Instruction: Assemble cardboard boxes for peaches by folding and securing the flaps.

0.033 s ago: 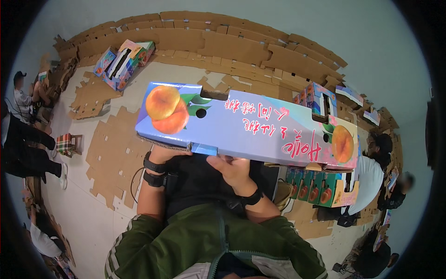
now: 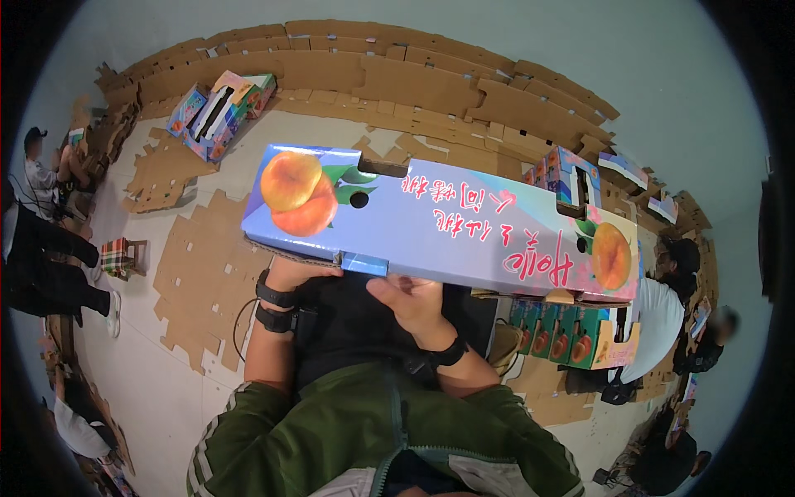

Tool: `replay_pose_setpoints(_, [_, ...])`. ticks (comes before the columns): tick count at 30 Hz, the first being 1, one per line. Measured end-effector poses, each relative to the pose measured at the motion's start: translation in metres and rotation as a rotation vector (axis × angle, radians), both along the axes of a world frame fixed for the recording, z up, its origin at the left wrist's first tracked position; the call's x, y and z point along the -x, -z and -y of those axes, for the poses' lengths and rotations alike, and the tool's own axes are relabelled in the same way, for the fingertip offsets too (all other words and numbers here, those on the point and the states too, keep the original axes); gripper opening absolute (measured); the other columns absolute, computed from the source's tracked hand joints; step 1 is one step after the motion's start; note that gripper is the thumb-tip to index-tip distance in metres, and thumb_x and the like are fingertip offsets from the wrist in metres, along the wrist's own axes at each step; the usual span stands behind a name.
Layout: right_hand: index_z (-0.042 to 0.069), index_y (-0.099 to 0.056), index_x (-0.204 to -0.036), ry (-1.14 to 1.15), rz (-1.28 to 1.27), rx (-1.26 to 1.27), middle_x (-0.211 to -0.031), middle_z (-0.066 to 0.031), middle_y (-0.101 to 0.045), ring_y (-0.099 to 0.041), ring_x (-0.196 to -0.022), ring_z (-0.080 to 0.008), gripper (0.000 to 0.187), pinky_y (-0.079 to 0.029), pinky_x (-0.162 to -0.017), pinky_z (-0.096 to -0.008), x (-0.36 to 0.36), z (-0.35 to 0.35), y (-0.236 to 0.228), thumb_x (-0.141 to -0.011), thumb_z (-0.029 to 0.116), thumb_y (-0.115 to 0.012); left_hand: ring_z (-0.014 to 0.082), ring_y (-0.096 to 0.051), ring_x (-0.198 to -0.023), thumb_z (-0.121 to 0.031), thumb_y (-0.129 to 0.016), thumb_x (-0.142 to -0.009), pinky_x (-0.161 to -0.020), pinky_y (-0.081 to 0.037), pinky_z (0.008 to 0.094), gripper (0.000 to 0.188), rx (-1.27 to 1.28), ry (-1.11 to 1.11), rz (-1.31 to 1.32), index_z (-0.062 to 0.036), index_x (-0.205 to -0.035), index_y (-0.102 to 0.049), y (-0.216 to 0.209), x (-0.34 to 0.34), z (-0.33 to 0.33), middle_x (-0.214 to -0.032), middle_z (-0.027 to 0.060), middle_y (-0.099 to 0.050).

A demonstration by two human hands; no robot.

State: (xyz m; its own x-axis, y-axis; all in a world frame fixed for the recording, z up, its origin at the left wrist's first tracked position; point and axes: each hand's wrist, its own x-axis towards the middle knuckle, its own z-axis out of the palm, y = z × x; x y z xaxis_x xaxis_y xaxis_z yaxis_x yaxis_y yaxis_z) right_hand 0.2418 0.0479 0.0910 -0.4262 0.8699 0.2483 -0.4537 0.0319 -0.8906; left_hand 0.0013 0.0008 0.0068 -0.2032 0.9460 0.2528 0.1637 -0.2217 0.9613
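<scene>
A long cardboard peach box (image 2: 397, 219) is held up in front of me, its blue and pink printed panel facing up with peaches at both ends and lettering upside down to me. Two notches and round holes cut into the panel. My left hand (image 2: 300, 272) is under the near left edge, fingers hidden behind the cardboard. My right hand (image 2: 416, 306) holds the near edge just right of a small blue flap (image 2: 364, 264); its thumb shows in front, the other fingers are mostly covered. Black bands circle both wrists.
Flattened brown cardboard (image 2: 207, 273) lies over the pale floor. Printed boxes (image 2: 222, 116) stand at the far left, others (image 2: 571, 178) behind at right, and a row of green peach boxes (image 2: 563, 335) near right. A person in white (image 2: 658, 323) sits beside them; a checked stool (image 2: 120, 258) is left.
</scene>
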Motion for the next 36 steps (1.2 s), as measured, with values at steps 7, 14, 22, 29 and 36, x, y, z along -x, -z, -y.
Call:
replay_pose_setpoints(7, [0.001,-0.063,-0.129,-0.133,-0.03,-0.042,-0.127,-0.0052,-0.063,-0.06,-0.119,-0.0157,0.047,-0.049,-0.102,-0.0304,-0.004,-0.018,0.03,-0.089,0.008,-0.087,0.0194,-0.062,-0.121,-0.028,-0.107,-0.06,-0.106,-0.051,0.0392,0.091,0.055,0.024,0.106,-0.0071,-0.137,-0.062,-0.006,-0.005,-0.002,-0.13,0.0044,-0.066])
replay_pose_setpoints(14, [0.004,-0.045,-0.153,-0.467,-0.479,0.0,-0.146,-0.008,-0.056,-0.053,-0.138,-0.0265,0.087,-0.042,-0.118,-0.0459,0.003,-0.023,0.026,-0.079,0.008,-0.092,0.0171,-0.065,-0.111,-0.021,-0.107,-0.061,-0.096,-0.056,0.0352,0.085,0.013,0.007,0.149,-0.0078,-0.133,-0.064,-0.016,-0.013,-0.008,-0.124,0.0023,-0.068])
replay_pose_setpoints(22, [0.008,-0.067,-0.127,-0.318,-0.218,0.132,-0.123,-0.0011,-0.066,-0.06,-0.114,-0.019,0.063,-0.049,-0.102,-0.0363,-0.021,-0.027,0.031,-0.073,0.018,-0.099,0.0171,-0.065,-0.113,-0.02,-0.095,-0.078,-0.099,-0.055,0.0353,0.064,-0.093,0.056,0.126,-0.0087,-0.133,-0.063,-0.017,-0.021,-0.03,-0.126,0.0044,-0.066])
replay_pose_setpoints(29, [0.006,-0.049,-0.15,-0.407,-0.368,0.134,-0.136,-0.011,-0.064,-0.06,-0.131,-0.0312,0.092,-0.049,-0.112,-0.0502,-0.027,-0.028,0.044,-0.066,-0.004,-0.088,0.0174,-0.066,-0.114,-0.02,-0.092,-0.082,-0.1,-0.055,0.0349,0.059,-0.103,0.047,0.149,-0.0087,-0.131,-0.063,-0.055,-0.038,-0.024,-0.126,0.0045,-0.066])
replay_pose_setpoints(36, [0.005,-0.065,-0.13,-0.231,-0.127,0.018,-0.124,-0.0041,-0.068,-0.061,-0.117,-0.0213,0.068,-0.05,-0.102,-0.0398,-0.039,-0.016,0.044,-0.075,0.027,-0.098,0.0175,-0.065,-0.115,-0.022,-0.093,-0.08,-0.102,-0.054,0.0354,0.063,-0.069,0.019,0.185,-0.0084,-0.133,-0.062,-0.05,-0.035,-0.018,-0.127,0.0049,-0.066])
